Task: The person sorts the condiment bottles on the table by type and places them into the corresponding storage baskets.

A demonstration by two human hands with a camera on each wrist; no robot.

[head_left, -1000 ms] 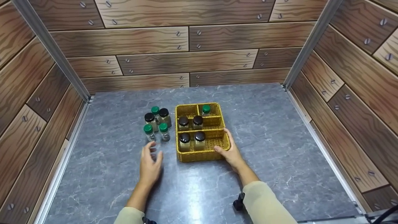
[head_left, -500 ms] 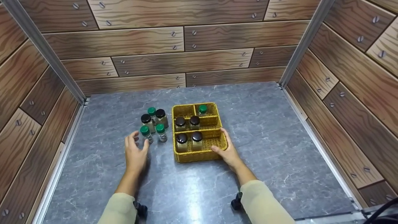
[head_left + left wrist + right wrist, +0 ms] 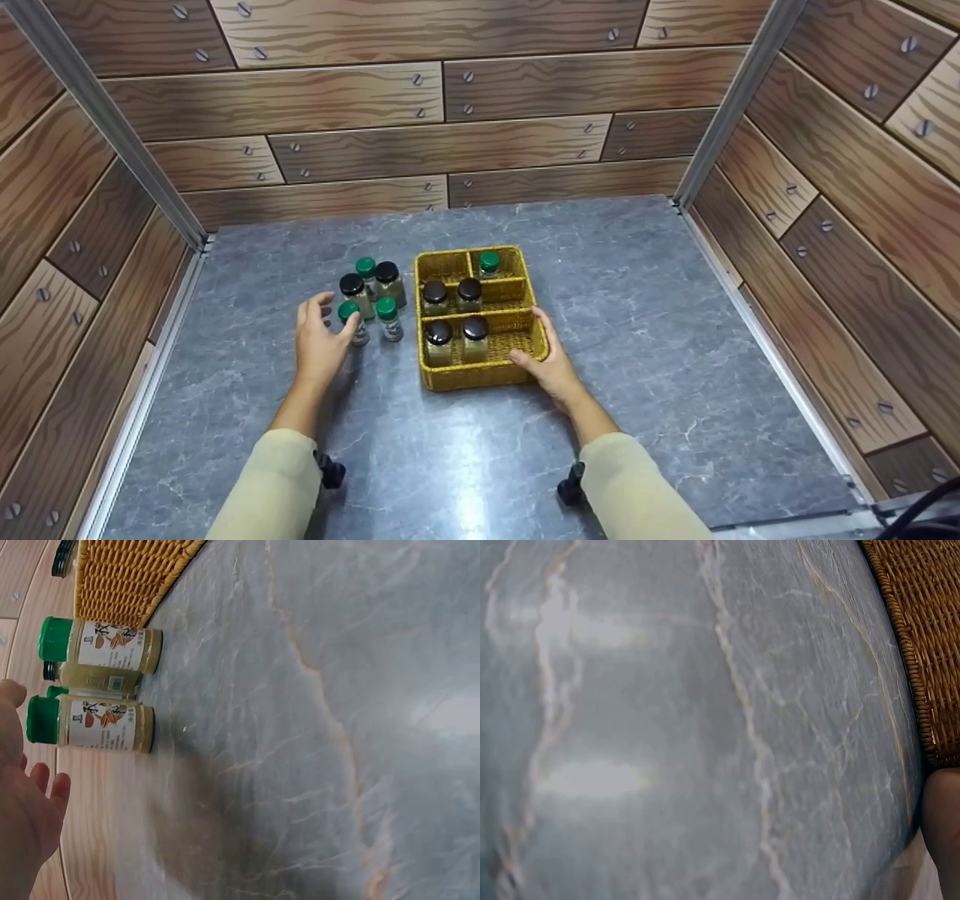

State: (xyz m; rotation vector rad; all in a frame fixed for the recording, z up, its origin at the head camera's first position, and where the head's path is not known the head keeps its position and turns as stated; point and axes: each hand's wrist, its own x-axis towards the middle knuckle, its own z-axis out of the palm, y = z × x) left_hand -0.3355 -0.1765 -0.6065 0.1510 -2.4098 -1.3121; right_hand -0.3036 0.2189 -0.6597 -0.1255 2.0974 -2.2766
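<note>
My left hand (image 3: 322, 339) is spread around a green-capped spice jar (image 3: 360, 335), its thumb overlapping the cap in the head view. In the left wrist view a gap shows between the fingers and that spice jar (image 3: 105, 725). A second green-capped jar (image 3: 388, 321) stands just right of it. Behind are two black-capped jars (image 3: 389, 283) and another green-capped one (image 3: 366, 267). My right hand (image 3: 555, 367) grips the front right corner of a yellow woven basket (image 3: 480, 377), thumb over the front rim and fingers along the right side.
Dividers part the basket into compartments. Two black-capped jars (image 3: 475, 339) stand in the front one, two more (image 3: 469, 295) in the middle, and a green-capped jar (image 3: 489, 262) at the back right. Wood-patterned walls (image 3: 525, 90) enclose the grey marbled table (image 3: 660, 337).
My left hand has moved left and forward, from in front of the jars to around the front left green-capped one. The right hand keeps its grip on the basket.
</note>
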